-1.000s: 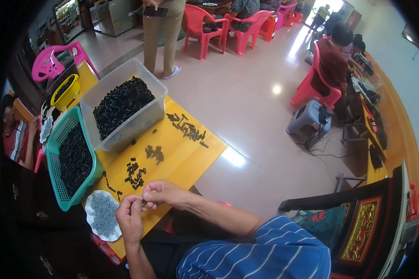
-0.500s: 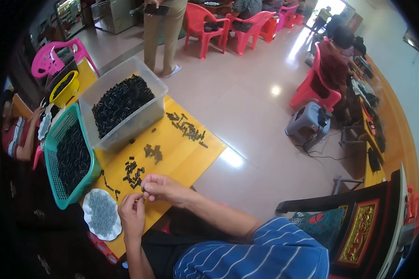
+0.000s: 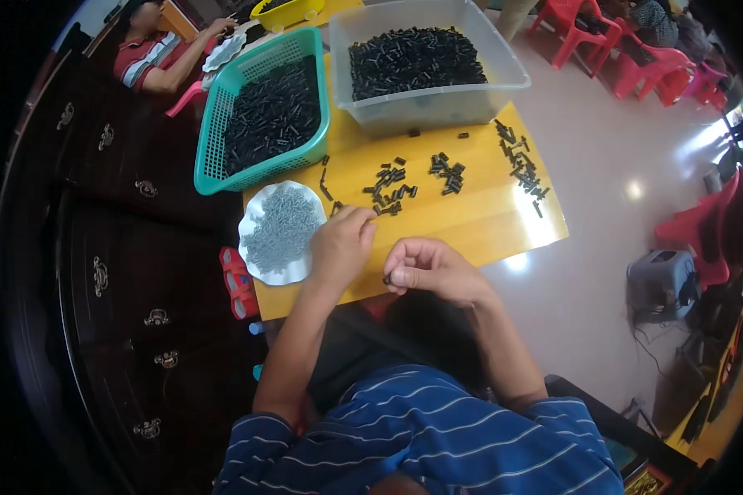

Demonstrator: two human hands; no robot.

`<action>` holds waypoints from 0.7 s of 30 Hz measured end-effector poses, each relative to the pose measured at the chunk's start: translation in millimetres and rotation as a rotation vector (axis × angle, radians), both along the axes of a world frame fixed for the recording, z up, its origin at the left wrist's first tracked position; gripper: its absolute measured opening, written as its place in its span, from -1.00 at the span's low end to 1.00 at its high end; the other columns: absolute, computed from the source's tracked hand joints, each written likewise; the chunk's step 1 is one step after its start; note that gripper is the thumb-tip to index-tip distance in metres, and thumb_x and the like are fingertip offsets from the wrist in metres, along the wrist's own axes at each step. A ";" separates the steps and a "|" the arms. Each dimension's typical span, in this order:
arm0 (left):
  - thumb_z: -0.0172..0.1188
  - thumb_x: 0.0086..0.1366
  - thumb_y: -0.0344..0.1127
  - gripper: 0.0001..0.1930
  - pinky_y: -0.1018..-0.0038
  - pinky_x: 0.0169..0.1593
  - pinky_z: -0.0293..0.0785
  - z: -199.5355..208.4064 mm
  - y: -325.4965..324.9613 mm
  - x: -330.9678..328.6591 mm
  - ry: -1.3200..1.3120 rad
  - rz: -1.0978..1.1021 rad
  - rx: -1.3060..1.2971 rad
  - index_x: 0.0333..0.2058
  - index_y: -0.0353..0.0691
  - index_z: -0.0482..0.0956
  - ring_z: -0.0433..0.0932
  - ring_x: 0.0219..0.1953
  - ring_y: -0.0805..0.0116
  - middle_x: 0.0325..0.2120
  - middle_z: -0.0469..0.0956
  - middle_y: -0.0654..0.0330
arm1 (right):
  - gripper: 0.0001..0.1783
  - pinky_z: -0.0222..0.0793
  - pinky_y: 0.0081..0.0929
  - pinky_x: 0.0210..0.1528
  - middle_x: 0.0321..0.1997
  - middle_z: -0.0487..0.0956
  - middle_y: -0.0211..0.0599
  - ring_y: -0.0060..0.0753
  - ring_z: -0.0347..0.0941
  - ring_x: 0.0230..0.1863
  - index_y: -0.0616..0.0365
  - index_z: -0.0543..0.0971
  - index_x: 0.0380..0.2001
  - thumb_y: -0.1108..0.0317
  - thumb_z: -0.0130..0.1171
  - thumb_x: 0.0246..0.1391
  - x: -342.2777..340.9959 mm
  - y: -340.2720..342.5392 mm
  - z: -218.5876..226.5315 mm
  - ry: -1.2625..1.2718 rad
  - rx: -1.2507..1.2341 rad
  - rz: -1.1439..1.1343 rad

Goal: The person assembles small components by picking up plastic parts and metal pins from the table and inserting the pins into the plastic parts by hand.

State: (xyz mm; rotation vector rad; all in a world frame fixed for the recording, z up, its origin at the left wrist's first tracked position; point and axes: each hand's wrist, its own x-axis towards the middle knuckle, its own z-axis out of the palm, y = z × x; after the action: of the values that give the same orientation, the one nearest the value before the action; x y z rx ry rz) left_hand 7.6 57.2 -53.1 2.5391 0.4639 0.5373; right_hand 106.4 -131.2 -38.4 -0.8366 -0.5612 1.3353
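My right hand (image 3: 437, 272) is closed over the table's near edge, pinching a small black tube-like piece (image 3: 387, 280) between thumb and fingertips. Apart from it, my left hand (image 3: 343, 244) bends over the table between a scalloped white plate (image 3: 254, 266) and a loose cluster of black pieces (image 3: 390, 188). Its fingers look curled together, with the tips at the cluster's near edge; anything in them is hidden. Fine silvery metal bits (image 3: 282, 227) heap the plate, too small to name surely. Further right lies a small pile of black pieces (image 3: 447, 173).
A green basket (image 3: 208, 157) and a clear plastic bin (image 3: 429, 114), both full of black pieces, stand across the yellow table (image 3: 470, 223). More pieces (image 3: 522, 165) lie near its right edge. At far left a person (image 3: 161, 62) sits; a dark drawer cabinet (image 3: 124, 272) flanks the table.
The view has swung to the left. My hands, together before, have come apart: the left reached to the loose black pieces, while the right stays pinched near the table edge.
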 end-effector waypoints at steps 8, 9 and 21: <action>0.32 0.22 -0.35 -0.81 0.21 -0.20 0.61 -2.5 -7.2 18.7 -0.024 -0.073 0.077 -0.18 -0.15 0.69 0.68 -0.26 0.03 -0.28 0.65 0.14 | -0.87 0.46 -0.61 -0.06 -0.25 0.58 -0.50 -0.66 0.51 -0.20 0.16 0.56 -0.18 0.34 0.24 0.34 -0.8 1.5 -0.6 -0.053 0.008 0.040; 0.31 0.24 -0.32 -0.81 0.16 -0.18 0.61 -4.2 -7.7 20.3 0.009 -0.087 0.079 -0.16 -0.13 0.68 0.67 -0.25 0.00 -0.26 0.62 0.15 | -0.87 0.46 -0.61 -0.06 -0.25 0.58 -0.50 -0.66 0.51 -0.20 0.16 0.56 -0.18 0.34 0.23 0.34 -0.6 1.3 -0.3 -0.055 0.012 0.037; 0.27 0.29 -0.31 -0.89 0.08 -0.20 0.58 -11.3 -6.0 24.3 0.083 -0.048 0.128 -0.27 -0.18 0.61 0.65 -0.28 -0.07 -0.29 0.58 0.11 | -0.86 0.46 -0.61 -0.09 -0.29 0.60 -0.44 -0.63 0.51 -0.23 0.18 0.57 -0.17 0.34 0.25 0.33 1.1 -0.7 1.9 -0.039 0.006 0.012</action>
State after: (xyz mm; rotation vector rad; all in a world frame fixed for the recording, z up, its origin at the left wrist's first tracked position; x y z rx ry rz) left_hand 31.9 51.1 -64.4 2.6959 0.4091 0.4583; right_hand 107.6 -131.9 -36.5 -0.8574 -0.6014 1.3295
